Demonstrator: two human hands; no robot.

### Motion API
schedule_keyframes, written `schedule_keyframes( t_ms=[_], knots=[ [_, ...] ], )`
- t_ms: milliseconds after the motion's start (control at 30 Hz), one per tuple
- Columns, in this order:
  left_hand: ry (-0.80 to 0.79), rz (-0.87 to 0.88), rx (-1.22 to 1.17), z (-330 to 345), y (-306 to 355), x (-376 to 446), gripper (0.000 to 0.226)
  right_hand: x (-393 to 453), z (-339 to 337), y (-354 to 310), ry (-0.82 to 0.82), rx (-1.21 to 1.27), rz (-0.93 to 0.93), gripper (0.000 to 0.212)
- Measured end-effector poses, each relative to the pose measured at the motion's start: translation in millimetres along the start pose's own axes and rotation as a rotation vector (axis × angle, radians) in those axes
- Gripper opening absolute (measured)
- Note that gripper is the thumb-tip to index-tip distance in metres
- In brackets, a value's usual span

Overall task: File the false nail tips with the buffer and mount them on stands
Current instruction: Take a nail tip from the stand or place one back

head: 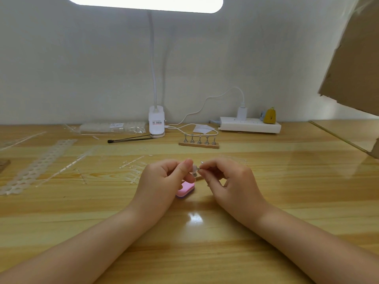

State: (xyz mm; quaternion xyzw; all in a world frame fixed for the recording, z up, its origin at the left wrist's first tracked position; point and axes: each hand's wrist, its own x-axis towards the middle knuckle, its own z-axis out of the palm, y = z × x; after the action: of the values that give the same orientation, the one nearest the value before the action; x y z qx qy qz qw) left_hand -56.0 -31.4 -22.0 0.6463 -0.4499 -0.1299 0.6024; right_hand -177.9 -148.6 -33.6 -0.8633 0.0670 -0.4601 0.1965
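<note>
Beyond the fingers, a wooden rack carries five small stands. Left hand and right hand meet above the tabletop, pinching what seems a clear nail tip and a stand. The pink buffer lies under them.

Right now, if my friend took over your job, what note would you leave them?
Left hand: pinches a clear nail tip between thumb and finger.
Right hand: pinches a small metal stand and holds it against that tip.
Pink buffer: lies on the table, partly under the left hand.
Wooden rack: sits further back with five stands upright on it. I cannot tell if they carry tips.
More clear tips lie left of the hands.
Done: this tip is off its strip and at the stand.
Left: finish mounting it, set it down, then file and mount the rest.
</note>
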Motion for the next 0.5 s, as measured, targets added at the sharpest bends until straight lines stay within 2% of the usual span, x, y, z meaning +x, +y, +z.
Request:
schedule_keyframes(
  t_ms=[167, 500],
  knots=[
    [-0.014, -0.022, 0.03, -0.3, 1.4, 0.6, 0.014, 1.1, -0.7, -0.9, 0.01, -0.027, -0.032, 0.009],
    [-0.046, -0.01, 0.057, -1.2, 0.8, -1.4, 0.014, -2.7, -5.1, -1.1, -0.089, -0.092, -0.13, 0.007]
  ],
)
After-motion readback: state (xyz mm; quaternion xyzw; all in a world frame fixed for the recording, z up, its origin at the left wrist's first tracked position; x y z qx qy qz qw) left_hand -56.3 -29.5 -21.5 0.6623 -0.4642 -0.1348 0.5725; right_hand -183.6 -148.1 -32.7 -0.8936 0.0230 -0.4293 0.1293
